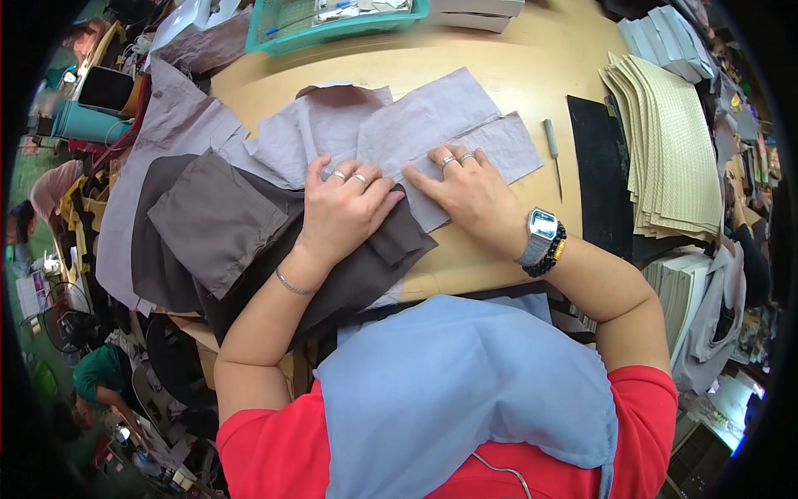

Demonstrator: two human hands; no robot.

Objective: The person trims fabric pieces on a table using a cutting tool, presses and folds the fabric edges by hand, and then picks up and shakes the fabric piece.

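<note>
My left hand (pixel 345 204) has its fingers curled at the edge of a dark grey fabric piece (pixel 332 279), close to where it overlaps lighter cloth. My right hand (pixel 478 195) lies with fingers stretched out on a lavender-grey fabric piece (pixel 428 112), pressing it to the table. Another lavender-grey strip (pixel 511 145) lies beside those fingers. A smaller dark brown-grey piece with a pocket-like shape (pixel 216 220) rests on the dark cloth at the left. More lavender-grey cloth (pixel 187 112) spreads beneath and behind it. The left thumb and fingertips partly hide the cloth edge.
An awl-like tool with a grey handle (pixel 550 137) lies right of the fabric. Beyond it are a black strip (pixel 598 175) and a stack of cream sheets (pixel 665 141). A teal basket (pixel 337 37) stands at the back. Another person in green (pixel 100 374) is at lower left.
</note>
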